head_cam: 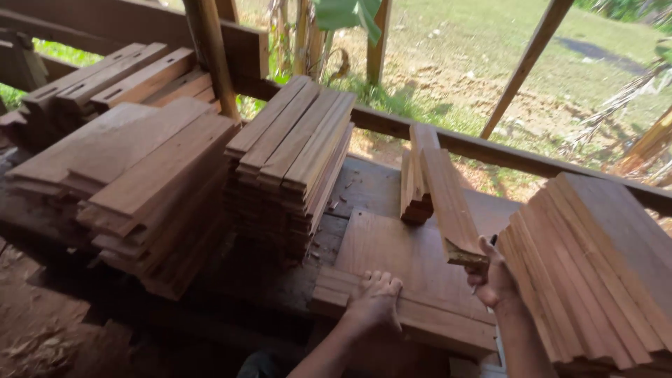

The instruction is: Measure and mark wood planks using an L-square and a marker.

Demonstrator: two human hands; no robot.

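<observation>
While left hand [374, 299] presses flat, fingers spread, on the workbench boards [413, 280], right hand [492, 274] clamps a plank [448, 203] end (open-sided shed, timber stacks [290, 154] around, grass beyond).

Stacked timber under an open-sided shelter, grass beyond.

A tall stack of narrow boards [290, 161] stands at the middle, and just left of it a wider, looser pile of broad planks [133, 182] steps down toward the dirt floor [42, 329]. Behind that pile lie slotted rails [105, 77], perhaps frame parts, though the far end is too dim to tell. A large slanted stack of boards [595, 266] fills the right edge. A round wooden post [210, 52] rises behind the piles, and a horizontal rail [504, 154] runs across the back. Beyond it lie sunlit grass [490, 42] and bare earth.
</observation>
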